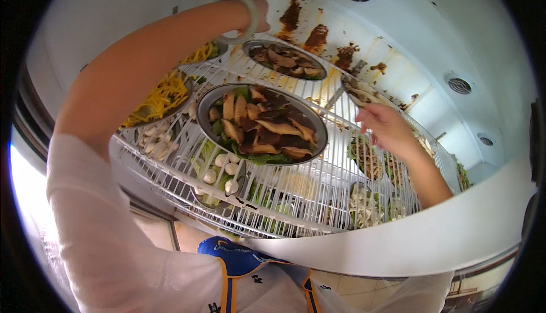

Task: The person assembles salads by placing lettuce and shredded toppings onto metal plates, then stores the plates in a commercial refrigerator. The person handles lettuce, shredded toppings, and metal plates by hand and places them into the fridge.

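My left arm reaches up and across to the back of the rack. My left hand, with a pale bangle at the wrist, is close to the stained back wall; its fingers are hidden. Over the right part of the wire rack is my right hand, fingers loosely bent and apart, nothing seen in them. Just beyond its fingertips lies a plate of pale slices. Between my arms an oval metal plate carries brown slices on green leaves. Behind it sits a similar oval plate.
Dishes of yellow strips and pale pieces stand at the left. On a lower shelf are white balls on lettuce and white shreds. A white cabinet edge curves across the front right. Brown stains mark the back wall.
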`<state>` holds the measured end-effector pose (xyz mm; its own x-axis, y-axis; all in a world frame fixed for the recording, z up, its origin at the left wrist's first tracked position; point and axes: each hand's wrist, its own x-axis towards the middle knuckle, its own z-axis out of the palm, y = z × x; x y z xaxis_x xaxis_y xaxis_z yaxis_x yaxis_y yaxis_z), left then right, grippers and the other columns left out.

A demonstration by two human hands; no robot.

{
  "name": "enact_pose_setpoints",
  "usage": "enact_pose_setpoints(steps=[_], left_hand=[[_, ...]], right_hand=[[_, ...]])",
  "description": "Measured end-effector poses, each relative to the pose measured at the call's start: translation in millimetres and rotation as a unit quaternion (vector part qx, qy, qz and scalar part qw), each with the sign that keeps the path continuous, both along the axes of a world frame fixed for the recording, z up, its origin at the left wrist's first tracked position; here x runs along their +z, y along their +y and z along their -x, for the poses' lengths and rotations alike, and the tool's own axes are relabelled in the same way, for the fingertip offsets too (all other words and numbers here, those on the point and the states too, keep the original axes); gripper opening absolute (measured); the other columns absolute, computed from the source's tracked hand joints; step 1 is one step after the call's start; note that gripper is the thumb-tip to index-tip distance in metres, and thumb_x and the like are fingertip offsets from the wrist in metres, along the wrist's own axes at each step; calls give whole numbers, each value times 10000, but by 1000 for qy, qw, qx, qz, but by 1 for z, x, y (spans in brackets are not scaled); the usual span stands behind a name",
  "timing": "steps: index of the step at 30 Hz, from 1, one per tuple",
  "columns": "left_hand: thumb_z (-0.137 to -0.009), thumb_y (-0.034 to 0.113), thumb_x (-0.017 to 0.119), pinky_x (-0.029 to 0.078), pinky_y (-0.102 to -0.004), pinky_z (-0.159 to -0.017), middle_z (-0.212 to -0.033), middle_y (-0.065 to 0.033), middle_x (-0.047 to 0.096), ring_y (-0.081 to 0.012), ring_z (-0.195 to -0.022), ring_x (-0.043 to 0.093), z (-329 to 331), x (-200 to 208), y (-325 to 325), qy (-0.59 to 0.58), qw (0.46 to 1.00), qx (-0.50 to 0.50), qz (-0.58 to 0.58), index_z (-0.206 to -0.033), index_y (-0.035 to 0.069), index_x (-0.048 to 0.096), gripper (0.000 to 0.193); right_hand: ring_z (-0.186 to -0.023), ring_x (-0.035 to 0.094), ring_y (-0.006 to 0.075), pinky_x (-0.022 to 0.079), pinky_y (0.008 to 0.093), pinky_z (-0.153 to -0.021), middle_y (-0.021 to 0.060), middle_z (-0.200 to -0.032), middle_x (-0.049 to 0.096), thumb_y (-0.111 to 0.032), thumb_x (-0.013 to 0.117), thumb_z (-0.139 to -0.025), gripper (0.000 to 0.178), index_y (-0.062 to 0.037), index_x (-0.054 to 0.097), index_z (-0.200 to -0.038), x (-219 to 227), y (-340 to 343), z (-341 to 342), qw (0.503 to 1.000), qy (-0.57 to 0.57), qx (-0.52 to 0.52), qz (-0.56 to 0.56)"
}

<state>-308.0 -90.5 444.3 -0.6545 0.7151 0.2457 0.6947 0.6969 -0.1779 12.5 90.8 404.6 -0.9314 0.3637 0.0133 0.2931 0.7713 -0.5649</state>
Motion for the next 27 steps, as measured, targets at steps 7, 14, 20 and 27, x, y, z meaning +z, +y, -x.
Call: enact_pose_setpoints(steps=[7, 14, 20, 27], left_hand=[[-932, 381, 576, 500, -372, -597, -791, -59, 643, -179, -594, 570, -69, 40, -72, -31, 965, -141, -219, -953, 37, 627, 348], [-975, 342, 534, 431, -221, -556, -925, -16, 671, -58, -706, 554, -161, 52, -85, 138, 863, -302, -380, -1142, 81, 643, 329], [-957, 335, 559, 361, -203, -503, -824, 11, 639, -39, -555, 431, -222, 22, -115, -28, 835, -256, -486, -1032, 66, 661, 298], [-1002, 243, 514, 345, -169, -534, -911, -2, 645, -20, -618, 420, -279, -11, -151, -31, 782, -228, -579, -1054, 59, 657, 239]], right_hand=[[-738, 607, 296, 484, 403, -701, 132, -836, 659, -241, 531, -932, 251, -11, 630, -909, 34, 151, -111, 847, 123, -80, -510], [-868, 617, 346, 484, 465, -743, 179, -894, 633, -220, 558, -906, 206, -48, 552, -1019, -28, 184, -204, 913, 7, -44, -406], [-858, 645, 359, 511, 453, -718, 158, -922, 655, -143, 586, -880, 179, -46, 519, -1014, -36, 147, -198, 875, -25, -48, -481], [-856, 641, 366, 511, 462, -728, 188, -878, 642, -61, 513, -862, 90, -12, 563, -920, -32, 114, -210, 858, -97, 7, -504]])
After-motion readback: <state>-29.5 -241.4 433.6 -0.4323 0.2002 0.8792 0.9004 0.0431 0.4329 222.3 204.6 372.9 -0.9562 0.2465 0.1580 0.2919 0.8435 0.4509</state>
